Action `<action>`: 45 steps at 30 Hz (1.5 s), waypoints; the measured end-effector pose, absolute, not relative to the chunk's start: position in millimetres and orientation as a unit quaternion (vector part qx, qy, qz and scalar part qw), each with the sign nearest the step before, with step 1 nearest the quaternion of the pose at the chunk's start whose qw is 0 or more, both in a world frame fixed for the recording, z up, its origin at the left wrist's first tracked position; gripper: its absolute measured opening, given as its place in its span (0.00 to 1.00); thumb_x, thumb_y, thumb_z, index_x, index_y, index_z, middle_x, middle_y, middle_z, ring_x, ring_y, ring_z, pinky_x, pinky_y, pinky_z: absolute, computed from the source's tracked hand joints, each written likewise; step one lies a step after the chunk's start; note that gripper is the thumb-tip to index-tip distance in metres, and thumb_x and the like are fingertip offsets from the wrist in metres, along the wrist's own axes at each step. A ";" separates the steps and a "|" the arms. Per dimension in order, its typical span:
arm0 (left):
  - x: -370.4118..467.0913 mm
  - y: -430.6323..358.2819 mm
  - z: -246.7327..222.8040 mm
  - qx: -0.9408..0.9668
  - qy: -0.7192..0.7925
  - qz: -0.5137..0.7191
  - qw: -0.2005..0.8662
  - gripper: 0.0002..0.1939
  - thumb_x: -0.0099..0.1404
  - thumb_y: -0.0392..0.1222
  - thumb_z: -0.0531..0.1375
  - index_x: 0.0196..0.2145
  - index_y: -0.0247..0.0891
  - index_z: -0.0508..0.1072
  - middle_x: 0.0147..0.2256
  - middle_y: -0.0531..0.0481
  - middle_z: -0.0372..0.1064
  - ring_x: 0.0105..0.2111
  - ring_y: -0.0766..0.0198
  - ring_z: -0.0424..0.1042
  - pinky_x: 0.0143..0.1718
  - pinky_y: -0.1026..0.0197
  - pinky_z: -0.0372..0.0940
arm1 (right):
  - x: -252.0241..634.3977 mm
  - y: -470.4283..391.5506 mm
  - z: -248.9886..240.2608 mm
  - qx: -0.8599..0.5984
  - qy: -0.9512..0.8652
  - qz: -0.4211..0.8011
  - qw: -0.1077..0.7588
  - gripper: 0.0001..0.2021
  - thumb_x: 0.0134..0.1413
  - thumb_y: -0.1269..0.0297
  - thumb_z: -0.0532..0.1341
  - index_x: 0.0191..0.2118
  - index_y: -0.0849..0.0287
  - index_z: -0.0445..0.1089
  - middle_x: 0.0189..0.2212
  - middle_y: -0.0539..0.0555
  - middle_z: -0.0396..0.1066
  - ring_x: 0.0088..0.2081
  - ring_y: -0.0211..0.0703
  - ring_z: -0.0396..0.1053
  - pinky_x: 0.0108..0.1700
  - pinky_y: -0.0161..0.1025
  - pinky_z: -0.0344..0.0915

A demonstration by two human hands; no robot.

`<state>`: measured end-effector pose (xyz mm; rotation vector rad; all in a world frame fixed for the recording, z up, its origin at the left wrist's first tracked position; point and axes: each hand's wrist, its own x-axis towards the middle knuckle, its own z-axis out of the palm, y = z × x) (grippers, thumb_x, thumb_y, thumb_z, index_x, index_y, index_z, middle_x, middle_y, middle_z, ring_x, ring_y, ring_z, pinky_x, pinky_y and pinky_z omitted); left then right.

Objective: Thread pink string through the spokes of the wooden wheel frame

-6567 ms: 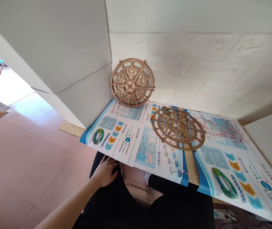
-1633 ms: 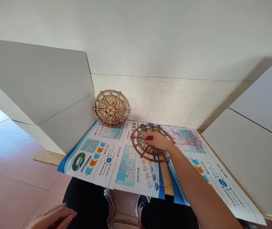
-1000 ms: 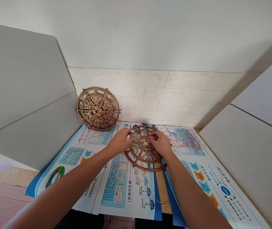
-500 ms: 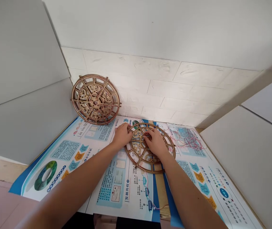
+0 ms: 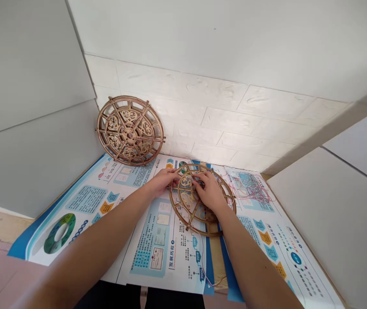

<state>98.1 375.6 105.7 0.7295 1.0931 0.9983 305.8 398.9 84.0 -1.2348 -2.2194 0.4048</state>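
A round openwork wooden disc (image 5: 213, 227), with spokes and scroll cutouts, lies on the printed sheets in front of me. My left hand (image 5: 164, 181) has its fingers curled at the disc's left rim, thumb and fingertips pressed together there. Over the hub, my right hand (image 5: 209, 191) bends its thumb and fingers onto the inner ring; whether a wire is pinched too is hidden. A thin pinkish wire (image 5: 201, 253) runs from the disc's lower edge toward the table's front. More tangled red and white wire (image 5: 254, 193) lies to the disc's right.
A second, similar wooden disc (image 5: 130, 133) leans against the white brick-patterned wall (image 5: 222, 124) at the back left. Grey panels (image 5: 64, 150) close in the left and right sides. Blue and white printed sheets (image 5: 93, 199) cover the wooden table.
My left hand has turned and slid slightly down and left along the disc's rim, its fingers now drawn together. My right hand stays at the hub. The camera view has shifted slightly.
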 end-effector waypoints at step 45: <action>89.6 377.7 91.4 0.286 0.358 0.501 0.734 0.23 0.55 0.29 0.63 0.47 0.39 0.61 0.39 0.45 0.72 0.35 0.59 0.75 0.34 0.59 0.70 | 279.2 393.6 124.7 -0.397 -0.850 0.188 0.292 0.11 0.61 0.64 0.57 0.40 0.54 0.78 0.39 0.53 0.78 0.42 0.46 0.74 0.46 0.44 0.69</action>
